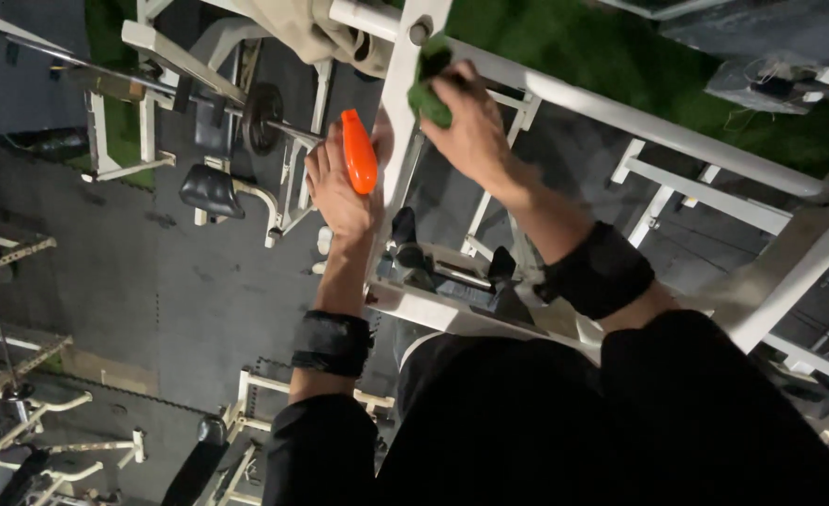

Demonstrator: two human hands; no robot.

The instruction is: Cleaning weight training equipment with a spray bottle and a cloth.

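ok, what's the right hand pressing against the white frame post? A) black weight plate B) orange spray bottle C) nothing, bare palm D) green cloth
D: the right hand presses a green cloth against the white frame post, while the orange spray bottle sits in the left hand.

The person wore a black long-sleeved top, its sleeves pushed back to bunch around the forearms. A black band, broad and soft-looking, wrapped each wrist: the one on the left wrist had a slight sheen, the one on the right looked matte and a little wider. Between sleeve and band a stretch of forearm was bare. The left hand and right hand were bare, ungloved, with no rings visible.
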